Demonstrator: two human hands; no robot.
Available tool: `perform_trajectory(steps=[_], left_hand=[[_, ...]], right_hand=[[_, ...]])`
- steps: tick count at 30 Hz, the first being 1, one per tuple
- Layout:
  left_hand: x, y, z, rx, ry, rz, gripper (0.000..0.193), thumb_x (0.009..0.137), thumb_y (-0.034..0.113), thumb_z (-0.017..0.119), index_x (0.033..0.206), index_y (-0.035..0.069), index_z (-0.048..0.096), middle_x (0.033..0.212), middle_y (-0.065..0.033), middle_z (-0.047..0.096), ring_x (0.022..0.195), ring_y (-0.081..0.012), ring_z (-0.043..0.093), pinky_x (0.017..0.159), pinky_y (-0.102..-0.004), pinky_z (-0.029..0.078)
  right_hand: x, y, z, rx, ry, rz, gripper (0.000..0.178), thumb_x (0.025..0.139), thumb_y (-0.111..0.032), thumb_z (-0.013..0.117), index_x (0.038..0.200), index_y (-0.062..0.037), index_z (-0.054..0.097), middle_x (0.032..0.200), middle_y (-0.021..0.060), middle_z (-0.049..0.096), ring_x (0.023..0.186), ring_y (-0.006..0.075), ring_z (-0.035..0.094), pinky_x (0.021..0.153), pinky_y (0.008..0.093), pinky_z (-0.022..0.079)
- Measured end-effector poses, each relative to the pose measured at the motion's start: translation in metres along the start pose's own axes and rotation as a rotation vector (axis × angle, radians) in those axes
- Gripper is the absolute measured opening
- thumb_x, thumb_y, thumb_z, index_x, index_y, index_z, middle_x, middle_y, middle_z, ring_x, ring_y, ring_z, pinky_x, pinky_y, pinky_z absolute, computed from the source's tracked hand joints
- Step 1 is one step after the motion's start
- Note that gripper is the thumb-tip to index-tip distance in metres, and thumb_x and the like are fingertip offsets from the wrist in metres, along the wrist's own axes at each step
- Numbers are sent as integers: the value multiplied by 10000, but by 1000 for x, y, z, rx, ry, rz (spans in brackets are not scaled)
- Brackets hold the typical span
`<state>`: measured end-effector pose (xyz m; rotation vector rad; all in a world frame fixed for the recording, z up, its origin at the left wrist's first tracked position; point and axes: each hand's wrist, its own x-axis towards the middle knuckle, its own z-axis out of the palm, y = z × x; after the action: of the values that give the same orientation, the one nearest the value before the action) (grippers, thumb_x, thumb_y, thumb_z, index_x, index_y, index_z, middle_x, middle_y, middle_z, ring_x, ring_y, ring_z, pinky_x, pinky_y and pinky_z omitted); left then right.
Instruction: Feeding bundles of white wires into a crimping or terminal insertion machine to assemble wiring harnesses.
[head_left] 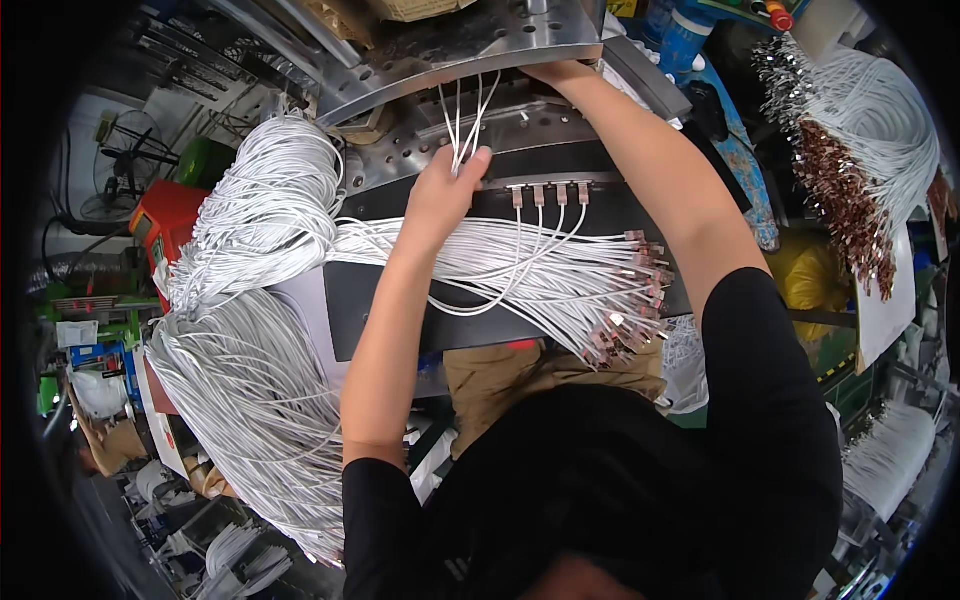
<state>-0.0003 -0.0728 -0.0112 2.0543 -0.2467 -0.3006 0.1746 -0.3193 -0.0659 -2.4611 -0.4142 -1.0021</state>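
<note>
left hand (445,192) pinches thin white cables (462,120) in a closed grip.

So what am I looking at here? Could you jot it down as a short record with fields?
Setting: cluttered workbench with a metal plate
Left hand: pinching a few thin white cables that run up under the plate
Right hand: reaching under the plate's edge, fingers hidden
Black fixture: four metal-tipped cable ends sit in a row
Across the bench: a thick bundle of white cables with metal plugs
Far right: more cable bundles
</note>
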Motion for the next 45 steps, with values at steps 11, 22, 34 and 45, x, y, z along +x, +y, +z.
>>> perform_trajectory(steps=[11, 22, 34, 45], left_hand=[[-36, -39, -265, 346, 928, 81, 511, 1036, 418, 474, 834, 20, 722, 681, -38, 592, 629, -162, 535, 645, -314, 457], [-96, 3, 37, 446, 74, 831, 144, 859, 123, 685, 990, 64, 669, 966, -99, 655, 922, -298, 618, 796, -395, 512], [-69, 2, 30, 755, 9, 651, 137, 905, 159, 651, 873, 26, 647, 900, -118, 649, 843, -317, 625, 694, -423, 502], [54, 47, 25, 777, 232, 487, 350, 945, 370, 578, 815, 70, 702, 815, -152, 691, 804, -353, 665, 721, -437, 529]], right_hand=[[-11, 5, -3, 408, -161, 330, 407, 962, -366, 576, 1146, -11, 654, 1126, 168, 669, 1097, 281, 613, 982, 401, 455], [-118, -91, -183, 69, -317, 152, 318, 874, -258, 730, 1155, -115, 693, 945, 112, 585, 960, 306, 575, 858, 393, 475], [-104, -78, -125, 307, -170, 18, 242, 945, -197, 630, 1115, -31, 675, 998, 149, 603, 979, 320, 578, 870, 383, 466], [10, -14, -36, 446, -14, 421, 184, 939, -195, 626, 983, -18, 652, 890, 93, 654, 852, 213, 601, 773, 374, 510]])
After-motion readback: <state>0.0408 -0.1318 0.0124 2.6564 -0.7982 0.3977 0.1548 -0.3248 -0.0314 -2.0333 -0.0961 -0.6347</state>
